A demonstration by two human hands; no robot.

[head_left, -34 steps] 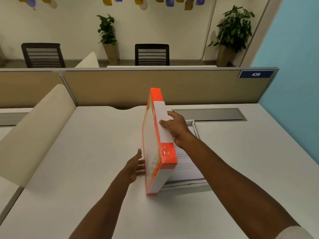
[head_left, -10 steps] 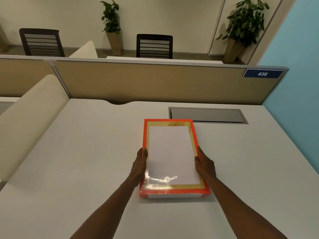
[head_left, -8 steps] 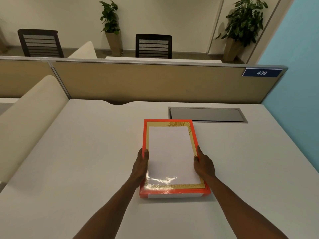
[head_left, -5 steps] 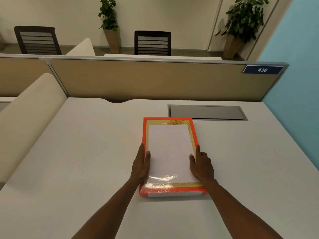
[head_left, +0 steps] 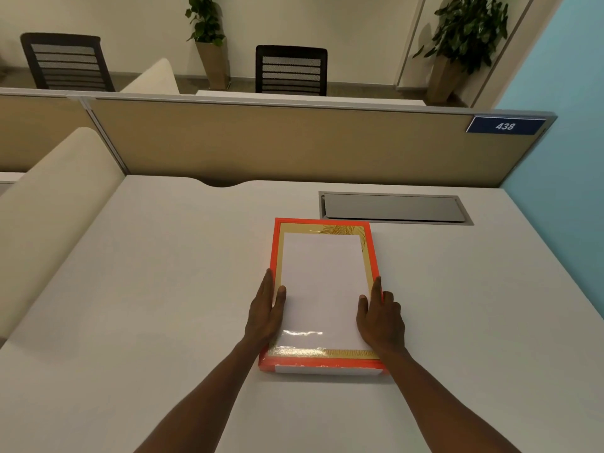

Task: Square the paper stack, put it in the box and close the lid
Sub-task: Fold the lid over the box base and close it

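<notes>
The box (head_left: 322, 273) lies flat on the white desk (head_left: 163, 289) with its lid down. The lid has an orange rim, a gold border and a white middle panel. The paper stack is hidden; none of it shows outside the box. My left hand (head_left: 266, 312) rests flat on the lid's near left edge, fingers stretched forward. My right hand (head_left: 380, 317) lies flat on the near right edge in the same way. Neither hand grips anything.
A grey cable hatch (head_left: 394, 207) is set into the desk just behind the box. A tan partition (head_left: 277, 145) with a blue number plate (head_left: 505, 125) closes the far edge. A cream curved divider (head_left: 49, 217) stands on the left, a blue wall (head_left: 562, 158) on the right.
The lid, upright on its edge 3.4 s ago, now lies shut on the box. Both hands moved from clasping the box's sides to lying flat on the lid.
</notes>
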